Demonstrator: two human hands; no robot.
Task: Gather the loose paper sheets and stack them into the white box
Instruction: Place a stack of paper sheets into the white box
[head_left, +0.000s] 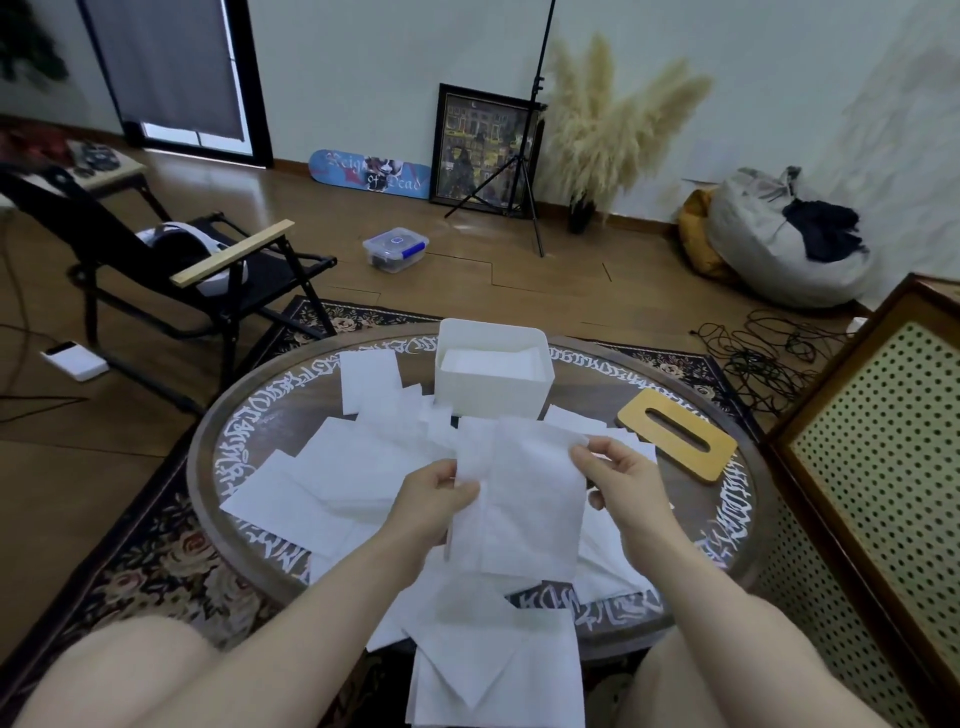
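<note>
Round dark wooden table with white script lettering round its rim carries the work. Held above its middle is a thin white paper sheet, hanging near upright. Left hand pinches the sheet's left edge between thumb and fingers; right hand pinches its upper right corner. Beyond the held sheet, at the table's far side, stands the open white rectangular plastic box, with a flat layer of white sheets already inside. Loose white paper sheets lie overlapping across the table, left of and below the held sheet, and some hang over the near rim. Right of the box lies a flat yellow wooden lid with an oval slot.

Judgement: the step in hand is squaring one sheet before stacking. It should be kept taut and level, lined up with the box's opening, and laid flat on the stack.
</note>
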